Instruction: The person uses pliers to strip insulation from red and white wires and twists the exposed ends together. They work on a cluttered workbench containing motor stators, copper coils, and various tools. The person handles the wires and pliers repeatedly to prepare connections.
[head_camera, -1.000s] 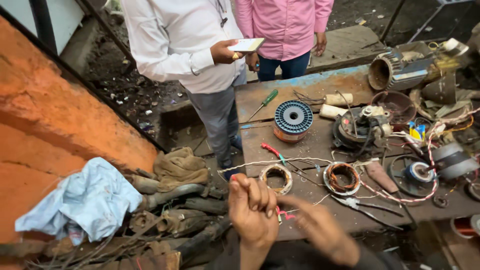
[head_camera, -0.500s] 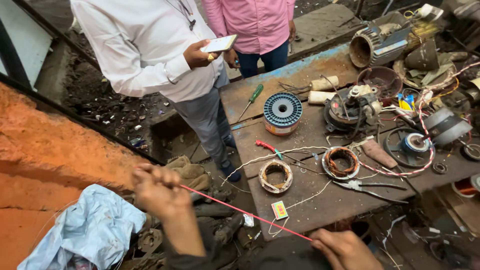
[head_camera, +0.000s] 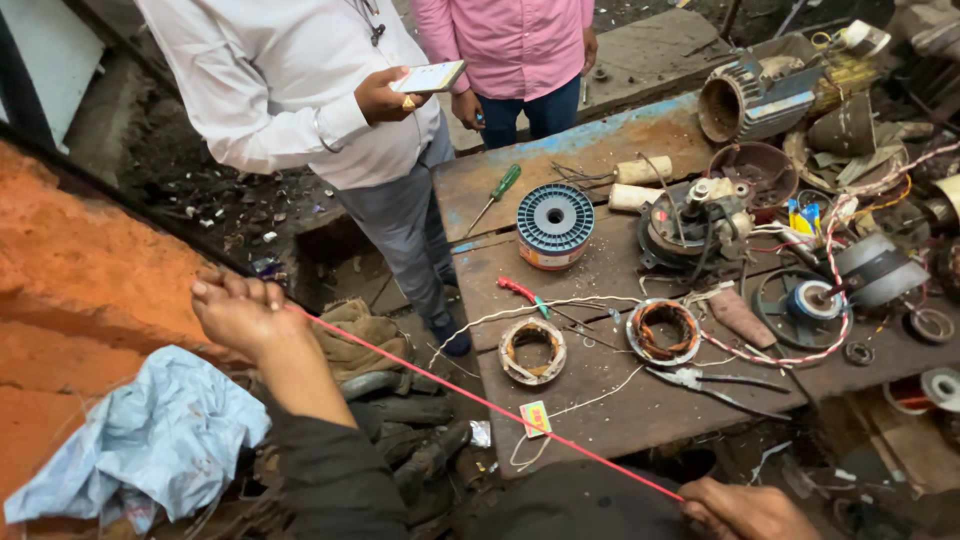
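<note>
A pale blue cloth (head_camera: 140, 440) lies crumpled at far left against an orange-red wall (head_camera: 80, 290). Just right of it, the person's left hand (head_camera: 240, 315) is raised, fingers curled and pinching one end of a thin red strand (head_camera: 480, 400). The strand runs taut, slanting down to the right across the front edge of a worn wooden workbench (head_camera: 640, 410), to the right hand (head_camera: 745, 510) at the bottom edge, whose fingers close on the other end. Under the strand, a small yellow-and-red tag (head_camera: 535, 418) sits on the bench near its front edge. Behind it lie a wound stator ring (head_camera: 533, 350), a second ring with copper coils (head_camera: 664, 331) and a pair of pliers (head_camera: 715, 380). Farther back stand a dark blue wire spool (head_camera: 555, 222) and a green-handled screwdriver (head_camera: 497, 194). At right, motor parts (head_camera: 700, 220), a grey motor housing (head_camera: 760, 95) and a red-and-white twisted cord (head_camera: 830, 270) crowd the bench. Beyond the bench, one bystander in a white shirt (head_camera: 290, 90) holds a phone (head_camera: 430, 76); another in a pink shirt (head_camera: 515, 45) stands beside.
</note>
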